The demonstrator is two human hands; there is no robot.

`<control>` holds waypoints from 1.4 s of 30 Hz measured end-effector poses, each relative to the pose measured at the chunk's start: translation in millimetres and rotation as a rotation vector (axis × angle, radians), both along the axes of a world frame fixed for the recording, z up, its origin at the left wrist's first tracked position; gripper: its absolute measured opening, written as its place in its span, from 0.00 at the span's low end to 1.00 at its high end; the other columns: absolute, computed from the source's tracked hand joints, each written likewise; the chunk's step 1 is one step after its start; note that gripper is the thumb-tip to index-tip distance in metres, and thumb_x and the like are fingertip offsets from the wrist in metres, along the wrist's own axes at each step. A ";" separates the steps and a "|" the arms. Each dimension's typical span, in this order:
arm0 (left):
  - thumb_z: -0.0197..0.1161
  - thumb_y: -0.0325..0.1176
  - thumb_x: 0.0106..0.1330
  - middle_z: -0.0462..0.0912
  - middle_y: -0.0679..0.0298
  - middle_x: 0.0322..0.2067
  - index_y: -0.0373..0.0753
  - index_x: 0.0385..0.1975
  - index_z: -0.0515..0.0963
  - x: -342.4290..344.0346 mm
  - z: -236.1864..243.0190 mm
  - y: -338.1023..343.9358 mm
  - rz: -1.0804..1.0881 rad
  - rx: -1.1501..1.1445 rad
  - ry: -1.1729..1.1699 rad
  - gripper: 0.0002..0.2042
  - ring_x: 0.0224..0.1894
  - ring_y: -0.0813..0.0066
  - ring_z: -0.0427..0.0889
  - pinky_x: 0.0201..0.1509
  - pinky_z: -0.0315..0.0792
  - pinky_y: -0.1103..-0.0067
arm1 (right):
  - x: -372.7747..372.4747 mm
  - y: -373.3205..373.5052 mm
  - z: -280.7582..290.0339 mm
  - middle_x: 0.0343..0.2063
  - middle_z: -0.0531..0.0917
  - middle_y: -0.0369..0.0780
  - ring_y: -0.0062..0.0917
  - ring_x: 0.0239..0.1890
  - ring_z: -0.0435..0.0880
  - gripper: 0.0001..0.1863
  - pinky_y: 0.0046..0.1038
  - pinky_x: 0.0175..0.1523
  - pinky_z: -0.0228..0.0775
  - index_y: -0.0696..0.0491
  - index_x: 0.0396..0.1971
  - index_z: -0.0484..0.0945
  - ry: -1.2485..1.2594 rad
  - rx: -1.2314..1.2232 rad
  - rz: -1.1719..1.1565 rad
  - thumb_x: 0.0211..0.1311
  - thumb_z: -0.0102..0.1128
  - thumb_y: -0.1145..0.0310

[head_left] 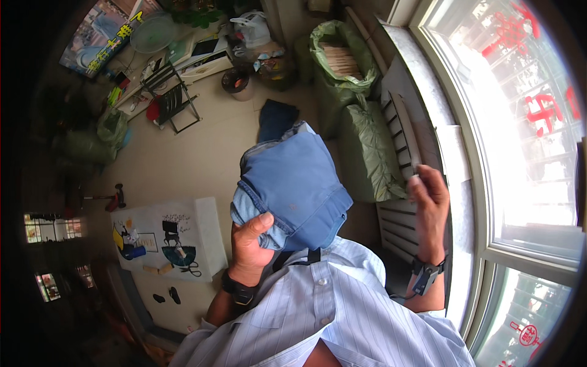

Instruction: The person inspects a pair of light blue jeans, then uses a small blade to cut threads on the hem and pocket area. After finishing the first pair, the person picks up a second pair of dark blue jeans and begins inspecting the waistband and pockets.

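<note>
A bunched pair of blue trousers [290, 177] lies in front of my body, with paler blue fabric showing along its left side. My left hand [251, 244] grips its lower left edge, thumb on top and fingers hidden underneath. A dark navy piece of cloth [278, 119] sticks out beyond the far end; whether it belongs to the trousers I cannot tell. Off to the right, apart from the trousers, my right hand [430, 189] is raised near the radiator. Its thumb and forefinger are pinched together, slightly blurred, and anything between them is too small to name.
A low table [208, 238] at left bears scissors [191, 268] and a blue roll [139, 251]. Green sacks [373, 147] stand along the radiator [400, 131] beside the window [520, 134]. Farther off are a folding chair [174, 104] and a waste bin [237, 82].
</note>
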State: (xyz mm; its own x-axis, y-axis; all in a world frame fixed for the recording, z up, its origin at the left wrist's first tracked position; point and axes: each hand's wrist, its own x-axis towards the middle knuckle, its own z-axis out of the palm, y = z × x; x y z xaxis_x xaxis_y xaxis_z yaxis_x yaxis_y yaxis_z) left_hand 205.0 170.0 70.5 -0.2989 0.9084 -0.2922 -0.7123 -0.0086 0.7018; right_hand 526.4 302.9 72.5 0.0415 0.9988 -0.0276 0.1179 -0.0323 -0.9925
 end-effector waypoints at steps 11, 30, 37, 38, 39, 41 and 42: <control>0.69 0.29 0.62 0.79 0.58 0.64 0.33 0.70 0.69 -14.2 -18.3 -0.7 0.002 -0.051 -0.134 0.33 0.66 0.58 0.77 0.77 0.65 0.62 | 219.7 -4.0 -110.8 0.43 0.82 0.51 0.48 0.46 0.83 0.12 0.42 0.54 0.73 0.59 0.48 0.79 -1.098 -0.012 -0.353 0.69 0.61 0.70; 0.69 0.35 0.63 0.80 0.56 0.63 0.34 0.67 0.72 -17.5 -26.8 -15.5 0.090 -0.083 -0.116 0.31 0.65 0.55 0.78 0.74 0.67 0.59 | 203.3 -16.4 -80.8 0.47 0.81 0.46 0.38 0.50 0.82 0.21 0.38 0.55 0.76 0.58 0.56 0.80 -0.928 0.091 -0.355 0.66 0.68 0.66; 0.68 0.33 0.64 0.79 0.56 0.64 0.35 0.68 0.72 -18.5 -25.0 -13.1 0.081 -0.056 -0.199 0.30 0.66 0.55 0.77 0.75 0.66 0.57 | 35.3 -44.4 -61.5 0.58 0.81 0.54 0.40 0.63 0.81 0.45 0.40 0.68 0.72 0.64 0.68 0.69 -0.015 -0.444 0.463 0.55 0.79 0.59; 0.68 0.33 0.64 0.79 0.55 0.65 0.35 0.68 0.72 -18.4 -23.8 -12.8 0.081 -0.049 -0.202 0.30 0.66 0.54 0.77 0.75 0.66 0.56 | 19.6 -47.0 -72.7 0.60 0.79 0.54 0.41 0.64 0.80 0.47 0.40 0.69 0.72 0.65 0.70 0.65 0.076 -0.455 0.526 0.56 0.79 0.58; 0.68 0.33 0.64 0.79 0.55 0.65 0.35 0.68 0.72 -17.0 -22.4 -13.1 0.077 -0.047 -0.208 0.30 0.67 0.54 0.77 0.75 0.66 0.56 | 6.4 -47.2 -81.2 0.59 0.80 0.50 0.37 0.63 0.79 0.44 0.38 0.67 0.72 0.62 0.71 0.66 0.266 -0.505 0.574 0.57 0.76 0.64; 0.68 0.34 0.65 0.78 0.55 0.65 0.35 0.68 0.72 -15.3 -17.4 -11.3 0.059 -0.048 -0.224 0.30 0.67 0.54 0.77 0.75 0.67 0.55 | -14.2 -42.0 -85.1 0.61 0.79 0.48 0.35 0.63 0.79 0.46 0.36 0.66 0.73 0.61 0.71 0.66 0.469 -0.680 0.520 0.54 0.78 0.64; 0.68 0.34 0.66 0.78 0.55 0.66 0.35 0.68 0.72 -17.8 -17.7 -13.7 0.066 -0.043 -0.233 0.29 0.67 0.54 0.77 0.75 0.67 0.55 | -21.9 -37.8 -84.1 0.61 0.79 0.47 0.34 0.63 0.78 0.45 0.34 0.66 0.72 0.61 0.71 0.66 0.527 -0.686 0.547 0.55 0.78 0.64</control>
State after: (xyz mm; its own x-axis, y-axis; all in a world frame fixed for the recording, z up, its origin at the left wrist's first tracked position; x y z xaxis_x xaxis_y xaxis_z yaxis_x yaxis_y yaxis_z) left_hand 187.2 156.3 52.8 -0.2768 0.8745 -0.3982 -0.8540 -0.0339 0.5191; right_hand 504.6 265.1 -11.7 -0.5984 0.6391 -0.4832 -0.1591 -0.6859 -0.7101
